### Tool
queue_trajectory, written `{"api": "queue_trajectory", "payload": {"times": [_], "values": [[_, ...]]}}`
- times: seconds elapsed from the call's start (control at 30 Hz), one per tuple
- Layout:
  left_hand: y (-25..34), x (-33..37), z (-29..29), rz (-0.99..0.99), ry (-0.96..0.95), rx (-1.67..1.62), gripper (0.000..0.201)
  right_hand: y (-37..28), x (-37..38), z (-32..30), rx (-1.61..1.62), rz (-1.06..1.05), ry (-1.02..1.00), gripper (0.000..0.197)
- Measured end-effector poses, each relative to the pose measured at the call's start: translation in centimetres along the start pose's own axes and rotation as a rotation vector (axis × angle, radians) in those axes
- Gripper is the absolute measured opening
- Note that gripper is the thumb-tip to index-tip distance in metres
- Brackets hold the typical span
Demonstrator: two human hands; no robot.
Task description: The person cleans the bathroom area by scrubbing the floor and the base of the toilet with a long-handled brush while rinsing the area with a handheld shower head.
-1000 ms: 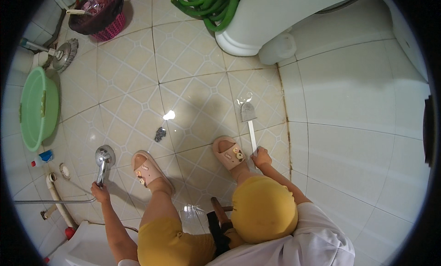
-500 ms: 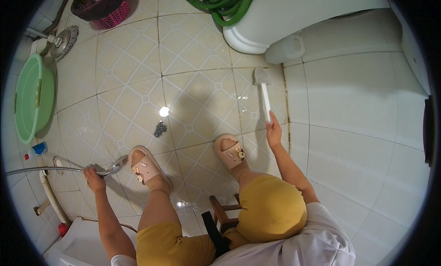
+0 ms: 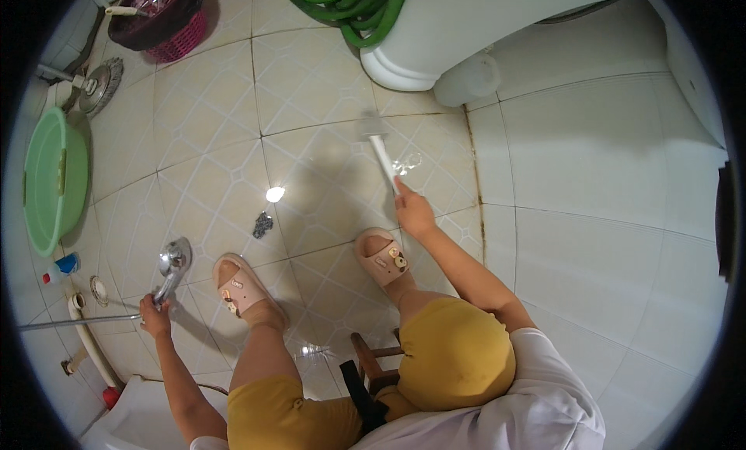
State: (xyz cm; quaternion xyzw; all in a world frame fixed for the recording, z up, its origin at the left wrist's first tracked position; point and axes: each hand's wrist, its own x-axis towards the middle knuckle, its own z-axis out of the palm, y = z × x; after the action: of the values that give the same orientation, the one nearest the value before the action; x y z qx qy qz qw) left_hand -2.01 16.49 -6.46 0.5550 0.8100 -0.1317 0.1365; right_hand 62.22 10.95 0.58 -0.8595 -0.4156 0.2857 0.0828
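Note:
My left hand (image 3: 155,316) grips the handle of a chrome shower head (image 3: 172,257), whose hose (image 3: 85,322) runs off to the left wall. Its round head hangs above the tiles, left of my slippered foot. No water spray can be made out. In my right hand (image 3: 414,209) is the white handle of a brush (image 3: 382,156). The brush's head, smeared by motion, is at the tiled floor (image 3: 210,186) ahead of my right foot. A small grey scouring pad (image 3: 263,225) lies on the floor between my hands.
A green basin (image 3: 74,182) leans along the left wall, with a mop head (image 3: 101,87) behind it. Far left stands a pink basket (image 3: 179,40). A green hose (image 3: 373,15) lies by the white toilet (image 3: 404,65); a translucent jug (image 3: 466,81) sits beside it. A wooden stool (image 3: 371,357) is beneath me.
My right hand has swung left, carrying the brush away from the right wall. My left hand has turned the shower head so it points forward, further from my foot.

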Motion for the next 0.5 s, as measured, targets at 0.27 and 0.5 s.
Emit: {"api": "queue_trajectory", "payload": {"times": [0.27, 0.5], "values": [[1.1, 0.8, -1.0, 0.135, 0.234, -0.186, 0.039, -0.5, -0.9, -0.3, 0.353, -0.079, 0.020, 0.042], [3.5, -0.5, -1.6, 0.089, 0.234, -0.505, 0.048, 11.0, 4.9, -6.4, 0.617, 0.462, 0.346, 0.043]]}}
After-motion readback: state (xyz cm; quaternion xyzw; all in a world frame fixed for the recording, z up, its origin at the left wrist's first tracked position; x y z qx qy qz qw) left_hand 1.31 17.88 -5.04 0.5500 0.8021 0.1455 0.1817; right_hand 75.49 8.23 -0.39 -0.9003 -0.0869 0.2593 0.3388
